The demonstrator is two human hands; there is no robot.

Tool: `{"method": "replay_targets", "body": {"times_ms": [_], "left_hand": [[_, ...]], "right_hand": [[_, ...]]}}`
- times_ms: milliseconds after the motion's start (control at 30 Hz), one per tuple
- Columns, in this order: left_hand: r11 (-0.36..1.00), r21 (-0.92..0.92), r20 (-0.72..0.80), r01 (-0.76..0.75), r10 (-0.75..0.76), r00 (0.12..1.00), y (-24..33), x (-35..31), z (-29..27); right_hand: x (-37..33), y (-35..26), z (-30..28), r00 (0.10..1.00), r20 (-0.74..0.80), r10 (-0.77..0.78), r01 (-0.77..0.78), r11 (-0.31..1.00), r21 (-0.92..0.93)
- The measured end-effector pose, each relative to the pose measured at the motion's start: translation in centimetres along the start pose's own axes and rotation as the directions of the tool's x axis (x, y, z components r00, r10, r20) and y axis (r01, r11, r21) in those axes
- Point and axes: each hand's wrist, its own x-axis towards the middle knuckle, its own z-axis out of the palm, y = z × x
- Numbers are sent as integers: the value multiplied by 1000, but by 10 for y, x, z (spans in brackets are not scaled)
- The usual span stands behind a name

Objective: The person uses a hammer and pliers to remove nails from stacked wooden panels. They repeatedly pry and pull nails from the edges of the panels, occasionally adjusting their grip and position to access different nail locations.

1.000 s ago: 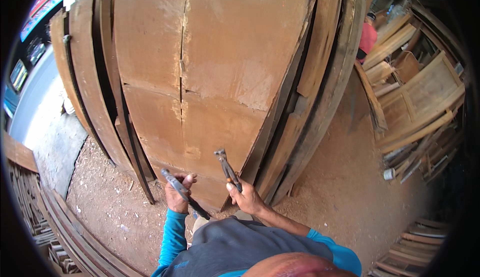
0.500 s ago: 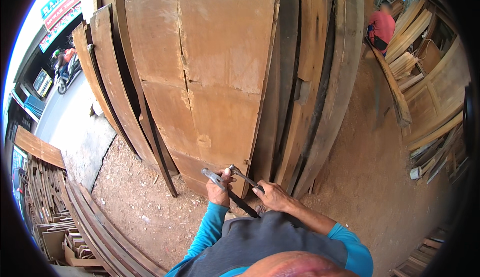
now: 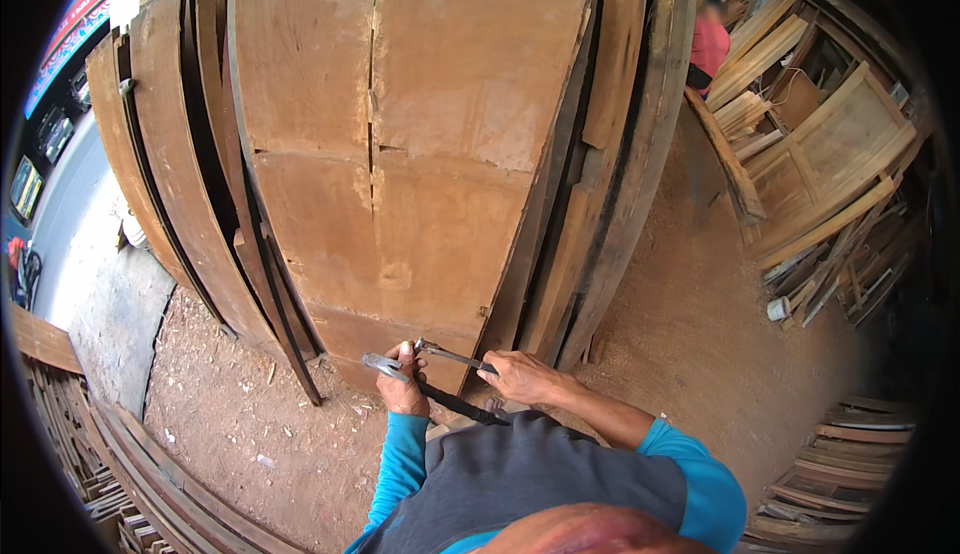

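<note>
My left hand [image 3: 402, 391] is closed around a hammer [image 3: 384, 366] just under its grey metal head. The black-wrapped handle slants down to the right, toward my dark shirt front. In my closed right hand [image 3: 530, 378] is a slim metal tool [image 3: 452, 357] with a dark grip; its exact kind is unclear. Its knobbed far end meets the fingertips of my left hand. Whether those fingertips also pinch something small cannot be made out. Both hands are in front of the lower part of a large brown wooden panel [image 3: 450, 224], which stands upright.
Long boards [image 3: 165, 124] lean left of the panel, and thick planks [image 3: 625, 174] stand at its right. Stacked timber [image 3: 190, 484] lies at lower left. A person in red [image 3: 708, 42] is at the far right beside piled wood [image 3: 830, 144]. Shavings litter the dirt floor [image 3: 230, 384].
The view has swung to the right, so the scene sits further left. The slim tool now lies flatter, its end still by my left fingers. Both hands keep their holds.
</note>
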Motion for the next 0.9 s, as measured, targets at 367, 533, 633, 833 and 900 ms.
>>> {"method": "replay_targets", "body": {"times_ms": [367,533,633,833,900], "left_hand": [[962,-51,310,268,-240,920,32,57,-64],[970,-104,229,221,-193,954,34,59,-58],[980,-106,172,170,-150,973,36,57,-51],[997,-76,47,10,-7,999,43,55,-58],[999,-36,-9,-31,31,999,42,50,-61]], "right_hand": [[28,-46,38,995,-97,-34,4,955,-295],[32,-53,41,999,-49,-1,-13,960,-280],[29,-55,39,978,115,173,-175,985,10],[12,-21,27,984,135,119,-179,691,700],[11,-14,-9,997,18,69,-60,678,733]]}}
